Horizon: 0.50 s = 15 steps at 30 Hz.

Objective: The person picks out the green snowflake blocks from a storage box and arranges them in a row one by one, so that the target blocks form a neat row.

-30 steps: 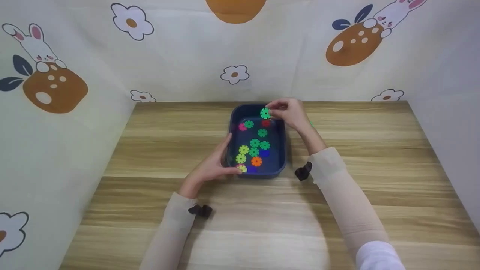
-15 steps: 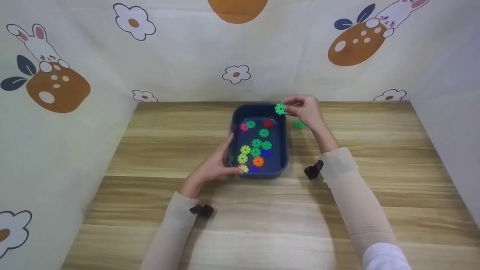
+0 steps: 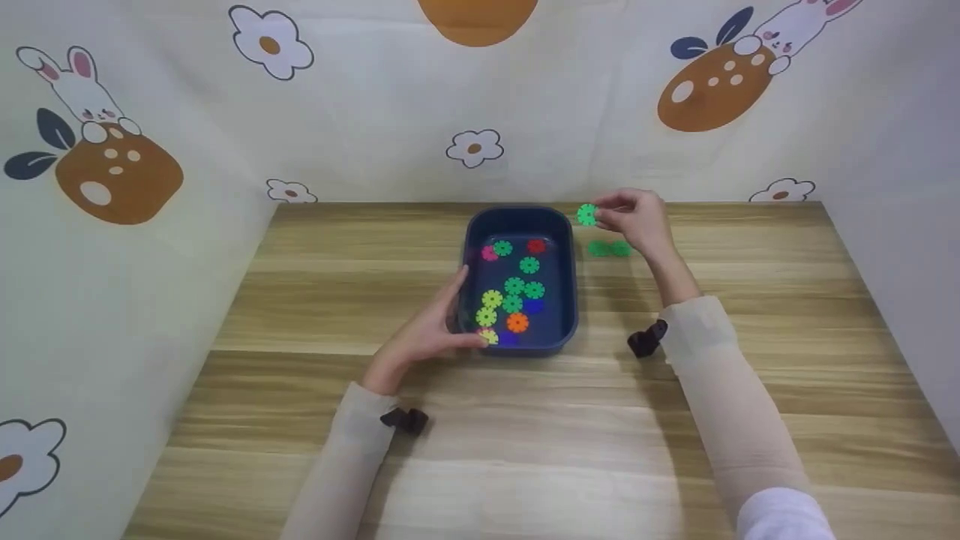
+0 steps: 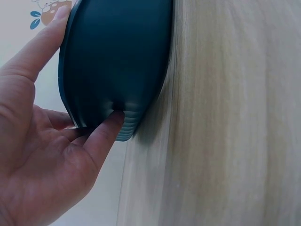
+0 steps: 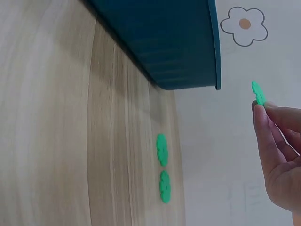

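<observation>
Pinching a green notched plastic disc, likely light, stiff, best rim-held, the right hand hovers two o'clock from the navy oblong plastic tray the left hand grips.

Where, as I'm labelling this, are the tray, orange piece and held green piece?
Tray (image 3: 498, 271): head view, bare floor.
Orange piece (image 3: 517, 322): head view, its middle.
Held green piece (image 3: 583, 215): head view, left of centre.

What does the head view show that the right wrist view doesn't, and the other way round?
Only head: the left hand gripping the blue tray, and the coloured pieces inside it.
Only right wrist: the held green piece nearly edge-on.
Both: the right hand pinching that piece, two green pieces on the table, the tray, and flower-printed backdrop.
</observation>
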Each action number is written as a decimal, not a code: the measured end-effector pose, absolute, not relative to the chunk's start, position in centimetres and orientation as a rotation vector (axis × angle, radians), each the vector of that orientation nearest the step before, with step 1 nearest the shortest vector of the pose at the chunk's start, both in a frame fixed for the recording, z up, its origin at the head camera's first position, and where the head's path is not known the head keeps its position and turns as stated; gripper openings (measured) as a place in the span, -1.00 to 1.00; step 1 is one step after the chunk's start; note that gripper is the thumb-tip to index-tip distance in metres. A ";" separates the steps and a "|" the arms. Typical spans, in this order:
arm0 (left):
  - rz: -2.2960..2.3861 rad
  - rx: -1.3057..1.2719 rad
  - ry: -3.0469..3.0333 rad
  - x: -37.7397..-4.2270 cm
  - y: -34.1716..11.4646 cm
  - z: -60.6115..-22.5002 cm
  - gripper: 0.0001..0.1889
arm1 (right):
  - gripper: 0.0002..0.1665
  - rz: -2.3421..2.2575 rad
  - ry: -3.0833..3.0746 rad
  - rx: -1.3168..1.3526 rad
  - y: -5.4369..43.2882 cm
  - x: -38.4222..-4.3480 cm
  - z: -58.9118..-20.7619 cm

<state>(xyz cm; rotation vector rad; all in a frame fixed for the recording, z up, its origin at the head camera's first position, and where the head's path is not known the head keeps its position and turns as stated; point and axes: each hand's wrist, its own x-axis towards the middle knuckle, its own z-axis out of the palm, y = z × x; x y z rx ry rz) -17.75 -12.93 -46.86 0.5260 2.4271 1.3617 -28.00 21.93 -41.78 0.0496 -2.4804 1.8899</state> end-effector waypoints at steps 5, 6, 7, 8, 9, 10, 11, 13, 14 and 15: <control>1.360 0.510 2.425 -17.8 -12.9 -47.0 0.28 | -0.68 1.947 -2.426 -0.001 22.9 -28.0 -41.9; 1.363 0.511 2.423 -17.8 -12.9 -47.0 0.28 | -0.67 1.948 -2.421 -0.010 23.2 -28.0 -42.0; 1.364 0.511 2.421 -17.8 -12.9 -47.0 0.29 | -0.67 1.948 -2.416 -0.022 23.4 -28.0 -42.0; 1.362 0.512 2.421 -17.8 -12.9 -47.0 0.29 | -0.67 1.947 -2.413 -0.029 23.6 -28.0 -42.1; 1.361 0.513 2.422 -17.8 -12.9 -47.0 0.29 | -0.66 1.948 -2.408 -0.037 23.9 -28.0 -42.2; 1.360 0.515 2.422 -17.8 -12.9 -47.0 0.29 | -0.66 1.948 -2.404 -0.047 24.1 -28.0 -42.3; 1.357 0.518 2.424 -17.8 -12.9 -47.0 0.29 | -0.66 1.949 -2.400 -0.059 24.4 -28.0 -42.4; 1.351 0.517 2.429 -17.8 -12.9 -46.9 0.29 | -0.65 1.955 -2.390 -0.087 24.9 -28.1 -42.6; 1.349 0.515 2.430 -17.8 -12.9 -46.9 0.29 | -0.65 1.958 -2.387 -0.100 25.1 -28.1 -42.8; 1.348 0.512 2.432 -17.8 -12.9 -46.9 0.29 | -0.64 1.958 -2.387 -0.113 25.4 -28.1 -42.9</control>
